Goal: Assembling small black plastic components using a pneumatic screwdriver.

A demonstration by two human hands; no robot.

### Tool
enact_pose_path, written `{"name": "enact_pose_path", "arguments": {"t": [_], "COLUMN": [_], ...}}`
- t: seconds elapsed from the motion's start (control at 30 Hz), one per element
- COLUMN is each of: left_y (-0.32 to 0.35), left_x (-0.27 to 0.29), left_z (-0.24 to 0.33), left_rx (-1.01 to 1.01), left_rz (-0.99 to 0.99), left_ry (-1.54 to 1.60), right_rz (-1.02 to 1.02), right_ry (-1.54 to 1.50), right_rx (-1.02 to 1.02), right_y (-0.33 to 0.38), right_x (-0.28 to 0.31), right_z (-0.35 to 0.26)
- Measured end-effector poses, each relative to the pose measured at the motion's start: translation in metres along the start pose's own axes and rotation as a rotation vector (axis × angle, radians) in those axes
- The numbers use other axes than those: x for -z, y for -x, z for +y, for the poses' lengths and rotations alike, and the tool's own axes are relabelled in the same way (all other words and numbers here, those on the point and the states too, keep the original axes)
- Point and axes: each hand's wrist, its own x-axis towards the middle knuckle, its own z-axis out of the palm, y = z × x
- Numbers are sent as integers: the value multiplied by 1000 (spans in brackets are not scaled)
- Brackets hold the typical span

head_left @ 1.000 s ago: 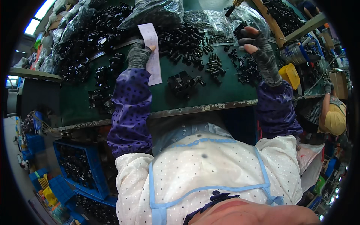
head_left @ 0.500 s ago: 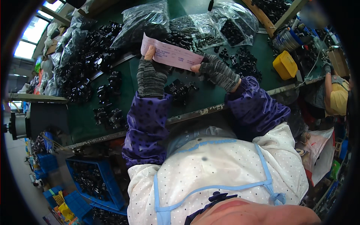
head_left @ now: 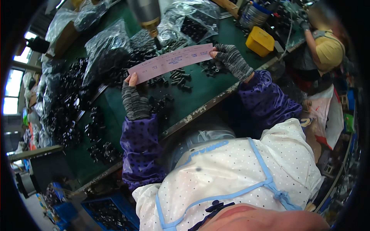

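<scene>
A long pink paper slip (head_left: 171,63) with printed lines is stretched between my two hands above the green workbench (head_left: 200,96). My left hand (head_left: 135,98), in a grey fingerless glove, pinches its left end between thumb and fingers. At the right end, my right hand (head_left: 233,61), gloved the same way, grips the corner. Dark screws (head_left: 180,79) lie on the bench just below the slip. Several small black parts (head_left: 161,104) sit near my left wrist, partly covered by it.
A power screwdriver (head_left: 148,19) hangs over the bench beyond the slip. Clear plastic bags (head_left: 108,50) of black parts line the back. A yellow container (head_left: 260,41) stands at the right, near another person (head_left: 322,46). Black parts (head_left: 71,104) are heaped at the left.
My hands have moved apart, and the slip is now spread to more of its length, tilted up to the right. My view has turned, and the hanging screwdriver has come into it.
</scene>
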Motion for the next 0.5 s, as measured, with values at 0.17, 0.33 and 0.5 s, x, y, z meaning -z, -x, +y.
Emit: {"name": "enact_pose_path", "arguments": {"t": [0.17,0.33,0.5], "left_y": [-2,46,74], "left_x": [3,-26,-28], "left_z": [-6,46,105], "left_rx": [-139,-357,-433], "left_rz": [-220,-472,-1605], "left_ry": [-477,-617,-281], "right_rz": [214,535,807], "right_ry": [92,231,508], "right_rx": [-6,32,-26], "right_y": [4,4,13], "right_x": [55,131,202], "right_z": [0,7,11]}}
